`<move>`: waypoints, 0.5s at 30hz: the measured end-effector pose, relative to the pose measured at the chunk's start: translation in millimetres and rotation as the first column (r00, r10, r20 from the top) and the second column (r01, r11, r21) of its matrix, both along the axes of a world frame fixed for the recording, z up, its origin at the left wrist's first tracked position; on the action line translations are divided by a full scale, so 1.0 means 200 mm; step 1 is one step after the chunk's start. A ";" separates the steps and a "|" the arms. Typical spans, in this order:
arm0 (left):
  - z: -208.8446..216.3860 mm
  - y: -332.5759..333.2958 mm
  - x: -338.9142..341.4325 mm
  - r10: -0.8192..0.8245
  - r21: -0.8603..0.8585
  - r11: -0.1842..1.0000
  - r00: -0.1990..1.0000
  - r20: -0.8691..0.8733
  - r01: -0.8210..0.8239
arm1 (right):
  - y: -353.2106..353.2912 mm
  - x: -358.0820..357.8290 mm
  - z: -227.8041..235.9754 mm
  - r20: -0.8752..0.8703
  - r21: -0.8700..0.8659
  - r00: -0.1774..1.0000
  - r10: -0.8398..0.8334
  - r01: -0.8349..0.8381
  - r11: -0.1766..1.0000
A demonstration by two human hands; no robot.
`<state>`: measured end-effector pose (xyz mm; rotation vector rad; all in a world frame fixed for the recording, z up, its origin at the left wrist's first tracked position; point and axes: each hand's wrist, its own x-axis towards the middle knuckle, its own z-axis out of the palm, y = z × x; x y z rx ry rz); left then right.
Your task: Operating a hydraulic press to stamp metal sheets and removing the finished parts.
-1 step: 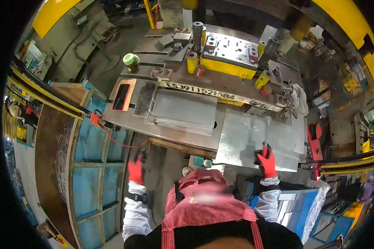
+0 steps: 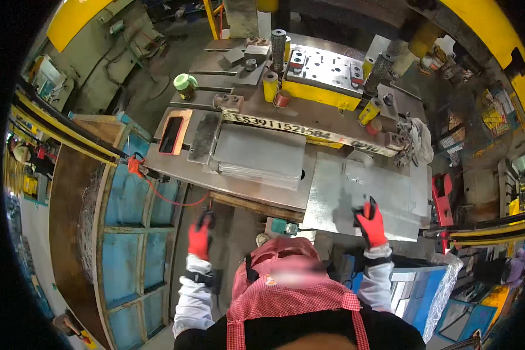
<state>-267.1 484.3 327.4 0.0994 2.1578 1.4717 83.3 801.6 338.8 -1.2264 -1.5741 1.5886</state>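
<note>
My right hand [image 2: 372, 226], in a red glove with black fingertips, is over the near part of a large, shiny flat metal sheet [image 2: 332, 201] at the right of the press table. Its thumb and fingers are apart; contact with the sheet is hard to make out. My left hand [image 2: 200, 236], gloved the same way, hangs short of the table's front edge, with dark fingers loosely apart and nothing visible in them. Left of the large sheet lies a stack of smaller grey metal sheets [image 2: 259, 153], beside a dark metal plate [image 2: 204, 140].
Behind the sheets, a lettered bar [image 2: 286, 128] crosses the table before a yellow-based die [image 2: 321, 96] with upright posts. A green-lidded cup [image 2: 184, 83], a phone [image 2: 171, 135] and a grey rag [image 2: 415, 143] lie around. A blue-panelled frame [image 2: 122, 256] stands left.
My left hand has shifted right, closer to the middle. My right hand has moved slightly left over the large sheet. The sheets look unmoved.
</note>
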 end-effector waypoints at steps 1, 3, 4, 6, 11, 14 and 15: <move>-0.03 0.05 0.08 -0.083 0.125 0.990 0.990 0.110 0.069 | 0.01 -0.11 0.09 0.067 0.059 0.984 0.166 -0.170 0.984; -0.10 0.14 0.20 -0.246 0.320 0.931 0.951 0.187 0.178 | 0.06 -0.35 0.25 0.196 0.106 0.894 0.403 -0.428 0.898; -0.13 0.20 0.25 -0.315 0.379 0.894 0.936 0.157 0.238 | 0.10 -0.45 0.29 0.245 0.102 0.844 0.478 -0.513 0.853; -0.18 0.31 0.29 -0.369 0.386 0.884 0.900 0.231 0.263 | 0.23 -0.58 0.19 0.303 0.125 0.819 0.487 -0.540 0.832; 0.03 0.66 0.33 -0.529 0.700 0.706 0.737 0.422 0.106 | 0.44 -0.63 0.07 0.044 -0.191 0.817 0.575 -0.558 0.808; 0.00 0.83 0.27 -0.578 0.892 0.439 0.727 0.371 -0.106 | 0.25 -0.63 0.30 0.018 -0.078 0.790 0.612 -0.609 0.789; 0.04 0.91 0.24 -0.566 0.882 0.424 0.700 0.436 -0.207 | 0.25 -0.62 0.30 -0.069 -0.037 0.806 0.588 -0.591 0.806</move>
